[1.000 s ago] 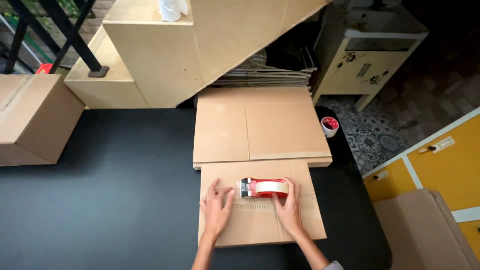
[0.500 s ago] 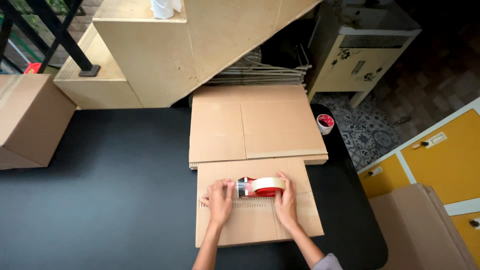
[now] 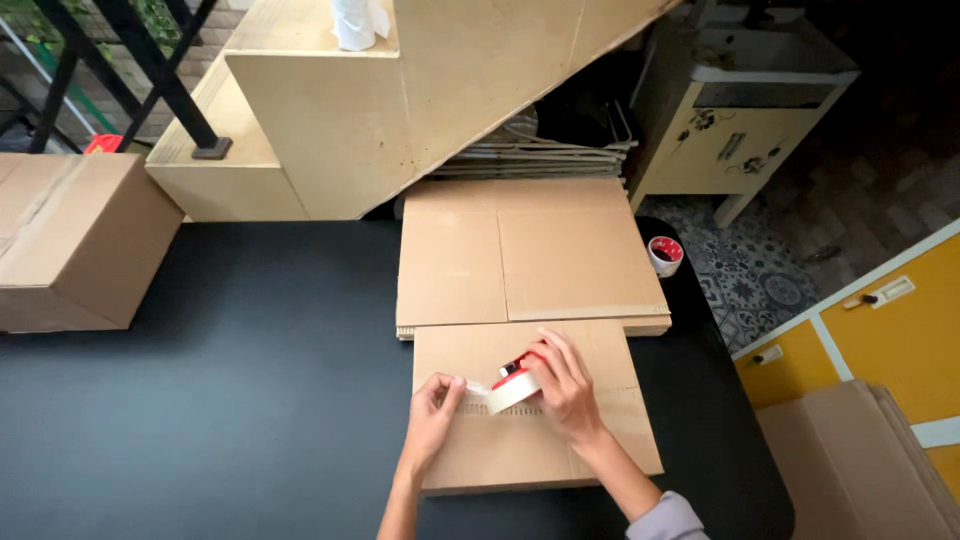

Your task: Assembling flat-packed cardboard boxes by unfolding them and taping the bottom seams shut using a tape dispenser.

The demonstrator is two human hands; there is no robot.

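A flat cardboard box (image 3: 530, 450) lies on the black table (image 3: 220, 400) in front of me. My right hand (image 3: 565, 385) grips a red tape dispenser (image 3: 512, 385) with a roll of pale tape, tilted over the middle of the box. My left hand (image 3: 435, 410) pinches the free end of the tape (image 3: 474, 389) and presses it on the cardboard near the box's left part. A short strip of tape stretches between the two hands.
A stack of flattened cardboard sheets (image 3: 530, 255) lies just behind the box. A closed carton (image 3: 75, 235) stands at the table's left. A small red tape roll (image 3: 665, 252) sits by the right edge. Wooden stairs (image 3: 400, 90) rise behind; more cardboard (image 3: 860, 470) leans at lower right.
The right hand has turned the dispenser from lying level to tilted and drawn it slightly right. The left hand has moved from flat on the cardboard to pinching the tape end.
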